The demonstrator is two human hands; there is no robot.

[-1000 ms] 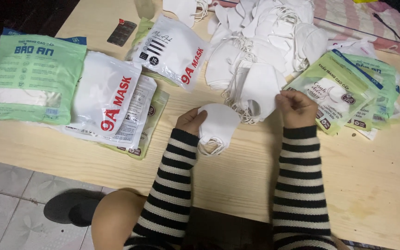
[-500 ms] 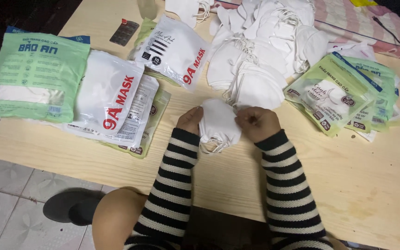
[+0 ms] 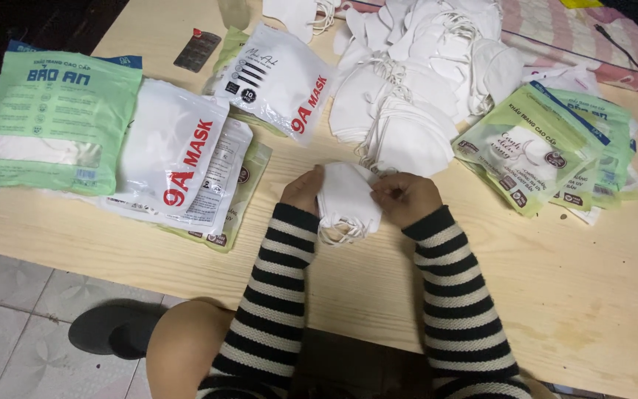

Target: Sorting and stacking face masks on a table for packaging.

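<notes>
Two hands work over your wooden table [image 3: 186, 258], with a mask pile [image 3: 415, 89] just beyond them. Your left hand [image 3: 303, 191] and right hand [image 3: 406, 198] both pinch one small white mask [image 3: 345, 199] at the table's middle.

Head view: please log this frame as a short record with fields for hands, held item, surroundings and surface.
left hand: grips the left edge of a small stack of white masks
right hand: pinches the stack's right edge
held item: folded white masks, ear loops hanging below
behind hands: loose pile of white masks
to the left: white mask packs, large green pack
to the right: green packets
surface: wooden table
</notes>
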